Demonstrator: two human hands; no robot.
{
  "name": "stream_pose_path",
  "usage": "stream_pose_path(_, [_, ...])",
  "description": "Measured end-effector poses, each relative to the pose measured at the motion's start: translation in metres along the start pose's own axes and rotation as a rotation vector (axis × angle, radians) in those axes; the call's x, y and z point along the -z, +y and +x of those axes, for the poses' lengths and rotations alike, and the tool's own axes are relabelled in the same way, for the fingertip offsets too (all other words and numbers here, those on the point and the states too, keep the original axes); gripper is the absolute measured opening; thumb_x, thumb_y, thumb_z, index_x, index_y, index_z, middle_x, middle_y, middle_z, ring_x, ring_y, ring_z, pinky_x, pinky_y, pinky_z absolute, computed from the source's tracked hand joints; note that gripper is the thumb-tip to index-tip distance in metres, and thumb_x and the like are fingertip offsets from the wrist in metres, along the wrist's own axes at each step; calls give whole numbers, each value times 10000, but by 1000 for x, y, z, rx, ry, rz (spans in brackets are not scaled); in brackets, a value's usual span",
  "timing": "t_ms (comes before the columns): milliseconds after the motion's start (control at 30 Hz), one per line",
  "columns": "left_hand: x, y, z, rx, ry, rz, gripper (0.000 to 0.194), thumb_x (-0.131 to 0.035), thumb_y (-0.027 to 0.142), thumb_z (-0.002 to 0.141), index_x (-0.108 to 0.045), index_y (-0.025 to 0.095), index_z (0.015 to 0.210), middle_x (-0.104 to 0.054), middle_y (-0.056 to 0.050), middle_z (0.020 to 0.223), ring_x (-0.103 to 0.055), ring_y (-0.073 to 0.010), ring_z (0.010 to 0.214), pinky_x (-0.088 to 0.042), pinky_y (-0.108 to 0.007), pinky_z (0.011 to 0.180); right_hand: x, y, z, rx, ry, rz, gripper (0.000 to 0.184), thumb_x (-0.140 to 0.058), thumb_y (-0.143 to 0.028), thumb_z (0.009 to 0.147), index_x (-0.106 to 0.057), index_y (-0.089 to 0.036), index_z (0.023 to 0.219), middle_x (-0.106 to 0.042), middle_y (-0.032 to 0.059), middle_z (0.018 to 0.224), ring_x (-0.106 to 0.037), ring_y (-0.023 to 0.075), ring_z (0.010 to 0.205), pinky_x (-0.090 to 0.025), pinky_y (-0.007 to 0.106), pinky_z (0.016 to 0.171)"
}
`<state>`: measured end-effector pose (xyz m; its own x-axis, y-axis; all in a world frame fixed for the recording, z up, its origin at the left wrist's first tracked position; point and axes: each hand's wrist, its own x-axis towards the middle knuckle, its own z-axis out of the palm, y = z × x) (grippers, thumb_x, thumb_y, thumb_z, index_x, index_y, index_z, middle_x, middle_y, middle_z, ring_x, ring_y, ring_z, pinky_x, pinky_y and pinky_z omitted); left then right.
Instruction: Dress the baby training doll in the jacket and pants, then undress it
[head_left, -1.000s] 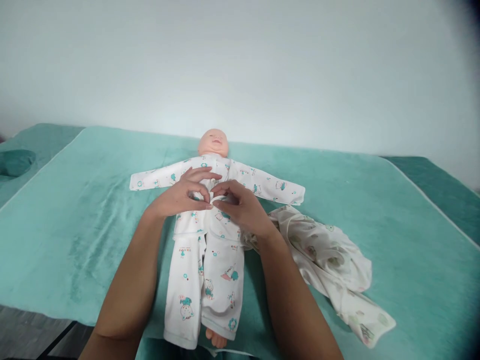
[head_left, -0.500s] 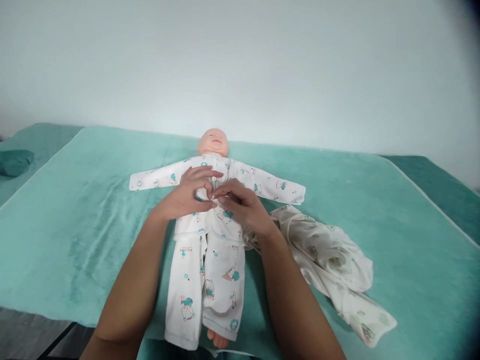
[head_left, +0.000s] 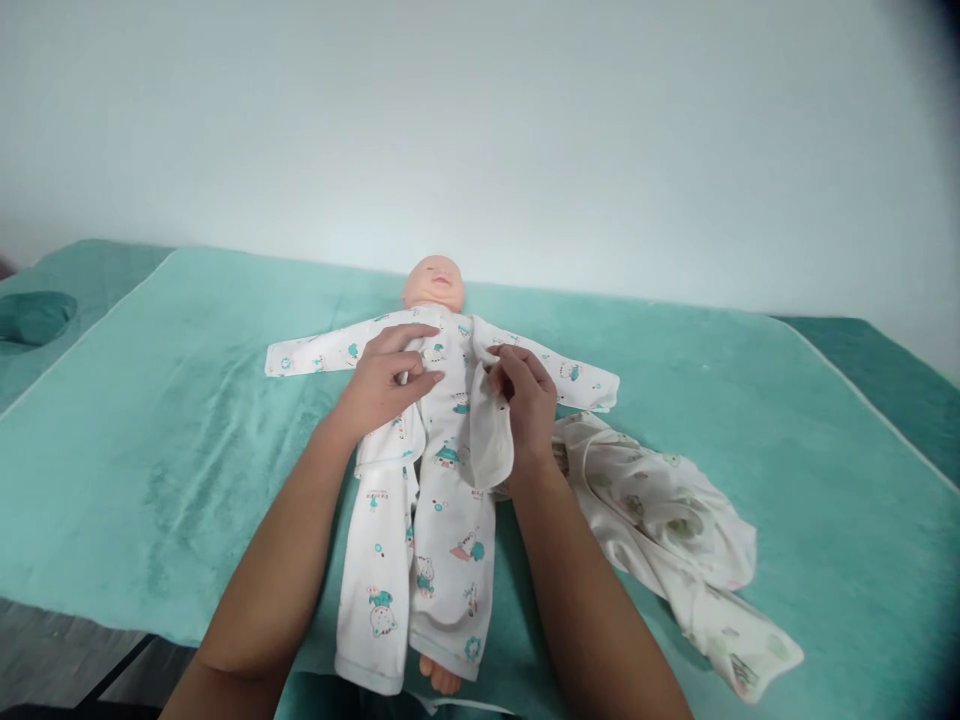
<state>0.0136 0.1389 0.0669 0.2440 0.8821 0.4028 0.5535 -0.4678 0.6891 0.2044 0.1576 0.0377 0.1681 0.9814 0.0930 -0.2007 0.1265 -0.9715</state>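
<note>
A baby doll (head_left: 435, 284) lies on its back in a white printed jacket (head_left: 390, 440) and matching trousers (head_left: 454, 550). Its sleeves are spread to both sides, and toes show below one trouser leg. My right hand (head_left: 529, 395) pinches the edge of the jacket's right front panel (head_left: 491, 435) and holds it folded back, so its plain inside shows. My left hand (head_left: 390, 375) rests on the left front at the chest, thumb and fingers apart. A round button (head_left: 424, 355) shows beside its fingers.
Right of the doll lies a crumpled white cloth garment (head_left: 660, 510) with a faint green print. A green blanket (head_left: 187, 450) covers the bed. Behind it rises a pale wall (head_left: 480, 130). Grey floor (head_left: 52, 650) shows at lower left.
My hands were together at the buttons on the jacket's front. Now my right hand has moved right with the front panel, and the jacket is parted there. My left hand stays at the chest.
</note>
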Motion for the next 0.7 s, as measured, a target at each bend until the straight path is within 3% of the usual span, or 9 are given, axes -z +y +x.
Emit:
stream_pose_path(100, [-1, -5, 0, 18, 94, -14, 418, -616, 355, 947, -430, 205, 604, -635, -77, 1361, -558, -249, 1302, -440, -437, 1113, 7, 11, 14, -74, 104, 129, 225, -736, -428, 763, -630, -235, 811, -528, -41, 655, -521, 129, 615, -441, 277, 593])
stream_pose_path(200, [2, -9, 0, 54, 107, -58, 360, -653, 319, 906, -431, 211, 644, -651, -77, 1288, -575, -242, 1272, -445, -421, 1099, 10, 25, 17, -118, 280, 260, 225, -744, -334, 704, -609, -231, 851, -586, -47, 739, -576, 112, 678, -506, 247, 647])
stream_pose_path(267, [4, -11, 0, 74, 102, -119, 260, -668, 272, 875, -471, 217, 714, -656, -70, 1270, -589, -233, 1245, -449, -406, 1085, 13, 32, 11, -126, 412, 312, 227, -720, -289, 699, -606, -224, 884, -633, -38, 818, -635, 112, 776, -555, 248, 761])
stream_pose_path(333, [6, -13, 0, 69, 111, -167, 122, -658, 227, 856, -539, 226, 826, -649, -65, 1276, -585, -226, 1247, -447, -388, 1077, 19, 37, -4, -108, 465, 302, 247, -691, -267, 709, -606, -218, 935, -689, -4, 968, -685, 137, 958, -565, 293, 935])
stream_pose_path(400, [5, -14, 1, 73, 140, -176, 99, -635, 202, 846, -583, 234, 924, -657, -57, 1227, -594, -218, 1211, -449, -373, 1058, 28, 38, -24, -74, 382, 176, 335, -658, -238, 721, -609, -215, 1051, -701, 47, 1179, -661, 191, 1186, -512, 385, 1099])
stream_pose_path(500, [2, -17, 2, 162, 243, -139, 92, -614, 207, 832, -594, 230, 919, -665, -26, 1009, -624, -198, 1016, -472, -347, 973, 48, 33, -54, 22, 112, -271, 552, -573, -153, 736, -582, -230, 1283, -614, 82, 1435, -521, 254, 1416, -375, 519, 1240])
stream_pose_path(600, [4, -23, 4, 287, 354, -128, 134, -604, 214, 815, -595, 228, 949, -641, -1, 925, -615, -174, 875, -493, -308, 853, 71, 27, -74, 165, -117, -703, 681, -468, -76, 732, -574, -263, 1379, -561, 61, 1520, -455, 275, 1482, -291, 582, 1282])
stream_pose_path(700, [16, -32, 2, 406, 382, -23, 230, -565, 165, 801, -596, 233, 1018, -638, 5, 929, -605, -162, 782, -485, -288, 742, 100, 23, -78, 240, -268, -914, 767, -430, -37, 686, -594, -279, 1395, -570, 58, 1522, -468, 283, 1480, -309, 585, 1278])
